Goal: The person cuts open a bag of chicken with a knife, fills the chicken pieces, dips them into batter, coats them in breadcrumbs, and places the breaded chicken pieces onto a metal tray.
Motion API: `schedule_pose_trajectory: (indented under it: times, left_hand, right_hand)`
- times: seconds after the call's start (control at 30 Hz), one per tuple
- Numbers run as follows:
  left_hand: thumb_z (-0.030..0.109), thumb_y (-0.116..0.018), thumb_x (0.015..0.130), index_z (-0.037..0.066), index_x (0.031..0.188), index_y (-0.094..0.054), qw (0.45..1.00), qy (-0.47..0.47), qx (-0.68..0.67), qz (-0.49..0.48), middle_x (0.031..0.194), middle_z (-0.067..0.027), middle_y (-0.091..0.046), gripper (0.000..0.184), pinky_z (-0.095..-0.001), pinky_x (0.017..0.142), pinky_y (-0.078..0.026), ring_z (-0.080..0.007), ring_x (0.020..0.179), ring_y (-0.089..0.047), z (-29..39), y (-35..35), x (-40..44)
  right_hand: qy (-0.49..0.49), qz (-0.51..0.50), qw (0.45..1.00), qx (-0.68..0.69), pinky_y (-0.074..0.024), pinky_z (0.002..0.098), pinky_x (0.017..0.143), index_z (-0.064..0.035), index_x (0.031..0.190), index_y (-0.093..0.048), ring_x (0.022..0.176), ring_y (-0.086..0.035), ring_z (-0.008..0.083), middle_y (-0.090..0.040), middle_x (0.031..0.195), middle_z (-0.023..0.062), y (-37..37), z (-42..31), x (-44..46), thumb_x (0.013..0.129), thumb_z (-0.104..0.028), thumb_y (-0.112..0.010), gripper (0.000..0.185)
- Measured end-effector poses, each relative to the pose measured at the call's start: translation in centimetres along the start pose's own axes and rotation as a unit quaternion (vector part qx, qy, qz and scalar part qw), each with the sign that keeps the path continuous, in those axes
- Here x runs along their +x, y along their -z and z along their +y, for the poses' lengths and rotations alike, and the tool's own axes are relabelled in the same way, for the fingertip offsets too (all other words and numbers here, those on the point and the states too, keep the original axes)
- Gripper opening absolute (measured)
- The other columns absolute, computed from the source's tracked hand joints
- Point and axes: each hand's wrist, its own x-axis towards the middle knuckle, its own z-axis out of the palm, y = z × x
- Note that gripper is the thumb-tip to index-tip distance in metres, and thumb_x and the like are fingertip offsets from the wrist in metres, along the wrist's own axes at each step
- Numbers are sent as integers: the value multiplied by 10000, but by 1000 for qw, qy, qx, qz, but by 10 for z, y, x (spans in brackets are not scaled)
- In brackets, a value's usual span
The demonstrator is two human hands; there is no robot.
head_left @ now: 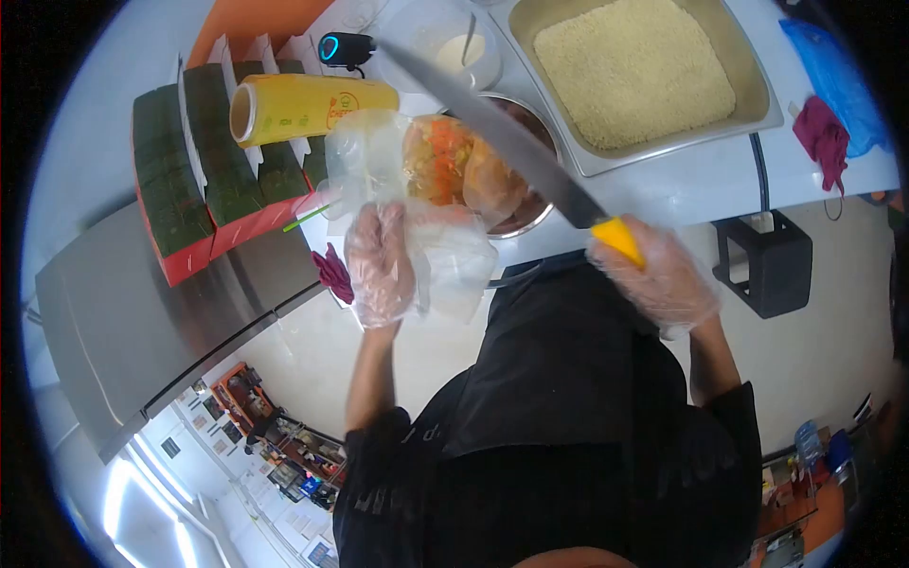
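My left hand (381, 265), in a clear plastic glove, has its fingers curled around the edge of a clear plastic bag (365, 156). Orange and yellow-green chopped vegetables (440, 163) show in or under the bag, over a round metal bowl (551, 206). My right hand (658, 276), gloved too, grips the yellow handle of a large knife (507, 137). Its long blade points up and left, passing above the bowl in this view. Whether the blade touches the bag I cannot tell.
A deep metal pan (579, 151) of pale grains stands at the back right. On the left are a yellow film roll (317, 104) and red boxes (237, 232) with dark green packs. A white container (488, 66), a black device (347, 49) and maroon cloths (820, 142) are around.
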Motion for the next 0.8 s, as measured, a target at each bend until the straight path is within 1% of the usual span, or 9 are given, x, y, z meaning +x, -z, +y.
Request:
schedule_pose_trajectory:
  times: [0.07, 0.17, 0.37, 0.43, 0.47, 0.57, 0.7, 0.77, 0.8]
  left_hand:
    - [176, -577, 1073, 30, 894, -588, 989, 60, -118, 68, 742, 1, -521, 231, -275, 627, -372, -102, 691, -435, -9, -11, -20]
    - [184, -562, 1086, 45, 879, -591, 960, 163, -197, 111, 780, 73, -488, 251, -234, 637, -348, -38, 749, -413, -15, -25, -38]
    - [234, -535, 1097, 28, 965, -580, 946, 215, -180, 166, 801, 5, -509, 248, -288, 662, -399, -93, 752, -439, -53, -55, -73]
    - [247, -532, 1094, 16, 965, -577, 941, 251, -151, 168, 785, -21, -502, 269, -314, 674, -417, -119, 746, -443, -61, -65, -82]
    - [281, -520, 1090, -10, 982, -587, 939, 273, -152, 145, 790, -54, -517, 318, -341, 694, -436, -142, 763, -476, -71, -71, -87]
    - [325, -532, 1075, -22, 1001, -605, 923, 353, -123, 96, 814, -73, -561, 362, -357, 702, -447, -142, 785, -506, -66, -79, -91]
    - [371, -581, 1045, -31, 1172, -639, 857, 428, -266, 107, 971, -101, -673, 425, -352, 813, -487, -177, 905, -585, -93, -108, -113]
    - [344, -594, 1043, -21, 1241, -631, 847, 440, -276, 113, 1083, -108, -671, 417, -347, 904, -479, -189, 1002, -595, -64, -96, -102]
    - [330, -601, 1042, -16, 1276, -627, 843, 445, -280, 116, 1138, -112, -670, 418, -345, 949, -475, -195, 1051, -600, -54, -92, -98]
  right_hand:
    - [18, 55, 998, -8, -466, 427, 668, 9, 1082, -630, 648, -552, 286, -593, 734, 143, 5, 9, -1, 1019, -400, -653, 414]
    - [-24, 11, 1000, -8, -444, 397, 634, 1, 1060, -636, 643, -505, 214, -556, 718, 101, 9, 2, 1, 1019, -394, -659, 398]
    - [-18, -48, 998, -26, -419, 349, 603, -11, 1029, -635, 647, -464, 140, -530, 720, 50, -18, 22, 30, 1012, -343, -681, 335]
    - [-7, -31, 999, 32, -459, 395, 628, -24, 1049, -639, 662, -560, 207, -584, 739, 86, -40, 52, 39, 1012, -348, -665, 327]
    - [-3, -23, 998, 62, -480, 418, 641, -31, 1059, -641, 669, -608, 240, -611, 748, 103, -49, 62, 42, 1012, -350, -657, 324]
    - [-52, -31, 994, 94, -478, 373, 628, -29, 1051, -640, 676, -591, 186, -594, 762, 68, -59, 65, 48, 1004, -276, -681, 254]
    - [21, 17, 996, 87, -496, 325, 670, -26, 1091, -654, 724, -594, 147, -648, 838, 48, -70, 44, 56, 984, -202, -714, 215]
    - [114, 53, 989, 81, -507, 315, 695, -24, 1116, -661, 749, -598, 130, -668, 871, 36, -83, 49, 73, 975, -184, -728, 223]
    - [102, 44, 988, 112, -511, 319, 704, -22, 1120, -666, 759, -602, 127, -675, 882, 33, -89, 50, 80, 976, -187, -730, 228]
